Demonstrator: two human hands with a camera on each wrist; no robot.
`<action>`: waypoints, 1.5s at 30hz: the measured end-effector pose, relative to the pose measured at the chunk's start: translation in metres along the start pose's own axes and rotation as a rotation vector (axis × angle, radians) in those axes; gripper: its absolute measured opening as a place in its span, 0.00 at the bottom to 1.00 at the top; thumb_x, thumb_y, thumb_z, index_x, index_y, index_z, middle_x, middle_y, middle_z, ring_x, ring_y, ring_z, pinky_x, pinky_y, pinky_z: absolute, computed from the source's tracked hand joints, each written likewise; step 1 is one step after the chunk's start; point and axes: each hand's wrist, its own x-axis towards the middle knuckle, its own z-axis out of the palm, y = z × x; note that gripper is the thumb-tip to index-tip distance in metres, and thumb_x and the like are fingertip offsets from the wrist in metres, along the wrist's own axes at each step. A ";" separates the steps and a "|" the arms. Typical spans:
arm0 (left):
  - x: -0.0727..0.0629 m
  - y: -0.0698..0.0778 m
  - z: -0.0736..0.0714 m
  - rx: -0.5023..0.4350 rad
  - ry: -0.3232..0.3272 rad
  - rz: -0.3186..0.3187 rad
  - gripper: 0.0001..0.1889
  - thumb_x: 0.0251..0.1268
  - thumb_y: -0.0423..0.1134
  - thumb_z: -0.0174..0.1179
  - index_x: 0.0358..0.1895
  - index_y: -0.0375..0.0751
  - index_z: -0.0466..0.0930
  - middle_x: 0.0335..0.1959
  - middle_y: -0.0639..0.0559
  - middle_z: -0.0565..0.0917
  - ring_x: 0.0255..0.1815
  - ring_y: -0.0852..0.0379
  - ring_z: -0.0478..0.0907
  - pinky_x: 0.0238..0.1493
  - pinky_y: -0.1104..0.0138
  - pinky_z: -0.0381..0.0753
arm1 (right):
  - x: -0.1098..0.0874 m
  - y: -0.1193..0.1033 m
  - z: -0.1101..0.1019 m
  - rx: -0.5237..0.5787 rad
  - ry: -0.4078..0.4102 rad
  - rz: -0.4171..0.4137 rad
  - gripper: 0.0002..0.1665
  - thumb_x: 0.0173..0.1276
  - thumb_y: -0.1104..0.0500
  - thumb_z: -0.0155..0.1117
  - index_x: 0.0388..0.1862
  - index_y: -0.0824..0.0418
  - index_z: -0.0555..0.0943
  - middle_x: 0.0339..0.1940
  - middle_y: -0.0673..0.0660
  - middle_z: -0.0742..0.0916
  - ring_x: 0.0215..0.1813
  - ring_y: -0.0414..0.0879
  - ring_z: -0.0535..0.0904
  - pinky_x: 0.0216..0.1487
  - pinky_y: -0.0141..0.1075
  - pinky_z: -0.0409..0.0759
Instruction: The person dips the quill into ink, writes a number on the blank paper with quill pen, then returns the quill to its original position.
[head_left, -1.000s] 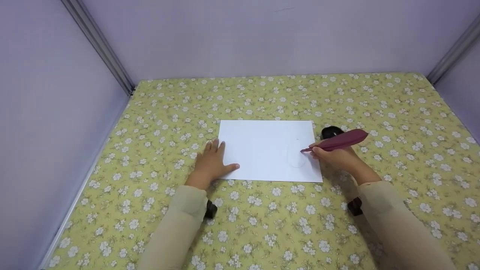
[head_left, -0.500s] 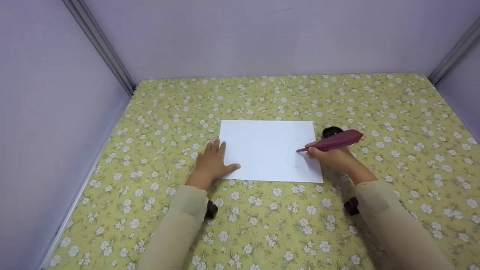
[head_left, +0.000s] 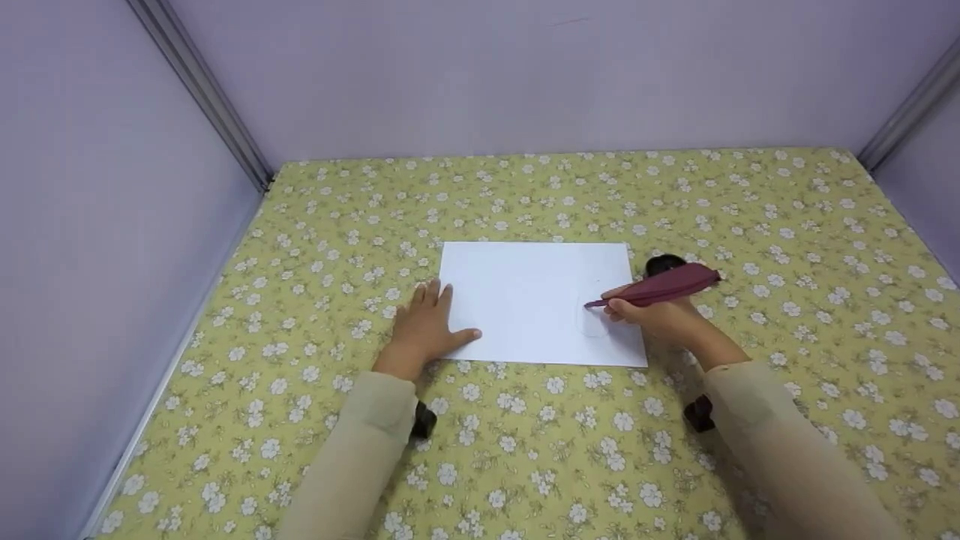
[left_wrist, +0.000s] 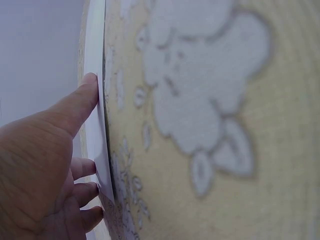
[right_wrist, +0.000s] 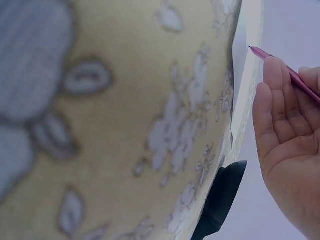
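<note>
A white sheet of paper [head_left: 517, 300] lies on the flowered tabletop. My left hand [head_left: 424, 326] rests over its left edge with fingers spread; the left wrist view shows the thumb [left_wrist: 82, 100] on the sheet. In my right hand [head_left: 660, 315] a dark red feather-shaped pen [head_left: 667, 283] is pinched between thumb and fingers, its tip at the right part of the paper. The right wrist view shows the pen [right_wrist: 295, 77] slanting from the fingers, tip close to the sheet. A faint rounded outline and a small dot are on the paper around the tip.
A black object [head_left: 664, 264] sits just beyond my right hand, partly covered by the pen; its kind is unclear. Yellow flowered cloth [head_left: 495, 195] covers the table. Pale panels [head_left: 525, 82] stand behind and at both sides. Black devices [head_left: 424, 421] show under both wrists.
My right hand has moved a little to the left with the pen, its tip shifting left across the paper. The left hand stays in place on the sheet.
</note>
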 end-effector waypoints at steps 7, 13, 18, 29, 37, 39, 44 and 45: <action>0.000 0.000 0.000 0.002 0.000 -0.006 0.50 0.62 0.67 0.53 0.76 0.39 0.43 0.77 0.41 0.40 0.75 0.42 0.35 0.70 0.43 0.40 | -0.001 -0.002 0.001 -0.062 -0.029 -0.020 0.22 0.73 0.54 0.57 0.56 0.69 0.80 0.42 0.62 0.87 0.47 0.54 0.84 0.52 0.45 0.78; 0.001 -0.001 0.001 0.009 0.003 -0.002 0.50 0.61 0.67 0.53 0.76 0.39 0.44 0.77 0.41 0.41 0.75 0.41 0.35 0.69 0.42 0.41 | -0.002 -0.002 0.002 -0.110 -0.055 -0.069 0.21 0.72 0.54 0.58 0.56 0.67 0.80 0.41 0.60 0.88 0.46 0.50 0.84 0.49 0.39 0.79; 0.001 0.000 0.000 0.013 0.007 -0.001 0.50 0.61 0.67 0.53 0.76 0.40 0.44 0.77 0.41 0.42 0.75 0.41 0.36 0.69 0.42 0.43 | -0.002 -0.001 0.001 -0.127 -0.082 -0.062 0.23 0.73 0.50 0.56 0.57 0.65 0.80 0.42 0.59 0.88 0.48 0.52 0.83 0.52 0.45 0.77; 0.002 0.000 0.002 0.021 0.012 -0.005 0.50 0.61 0.67 0.53 0.76 0.39 0.44 0.77 0.41 0.42 0.75 0.41 0.37 0.69 0.42 0.43 | -0.003 -0.001 0.001 -0.104 -0.085 -0.050 0.23 0.73 0.49 0.56 0.56 0.64 0.81 0.42 0.59 0.87 0.49 0.54 0.82 0.54 0.50 0.75; 0.001 0.000 0.003 0.014 0.014 -0.002 0.50 0.61 0.67 0.54 0.76 0.40 0.44 0.77 0.41 0.42 0.75 0.41 0.36 0.69 0.42 0.42 | -0.004 -0.002 0.003 -0.079 -0.065 -0.061 0.23 0.72 0.51 0.57 0.56 0.66 0.80 0.41 0.59 0.87 0.48 0.52 0.83 0.52 0.46 0.76; 0.001 0.000 0.003 0.016 0.013 0.000 0.50 0.62 0.66 0.53 0.76 0.40 0.44 0.77 0.41 0.42 0.75 0.41 0.36 0.69 0.42 0.42 | -0.004 -0.002 0.003 -0.048 -0.052 -0.059 0.22 0.72 0.52 0.57 0.56 0.66 0.80 0.42 0.60 0.87 0.48 0.53 0.83 0.53 0.47 0.76; 0.001 -0.001 0.003 0.022 0.012 0.001 0.50 0.62 0.67 0.53 0.76 0.39 0.44 0.77 0.41 0.41 0.75 0.41 0.36 0.69 0.42 0.42 | -0.002 -0.003 0.002 0.005 -0.022 -0.075 0.24 0.73 0.50 0.56 0.57 0.68 0.79 0.43 0.62 0.87 0.48 0.56 0.83 0.54 0.50 0.76; 0.001 -0.001 0.002 0.021 0.011 0.002 0.50 0.62 0.67 0.53 0.76 0.39 0.43 0.77 0.41 0.41 0.75 0.41 0.36 0.69 0.42 0.42 | -0.002 -0.004 0.001 0.008 -0.020 -0.084 0.25 0.74 0.50 0.55 0.57 0.68 0.79 0.44 0.63 0.87 0.49 0.57 0.82 0.54 0.50 0.76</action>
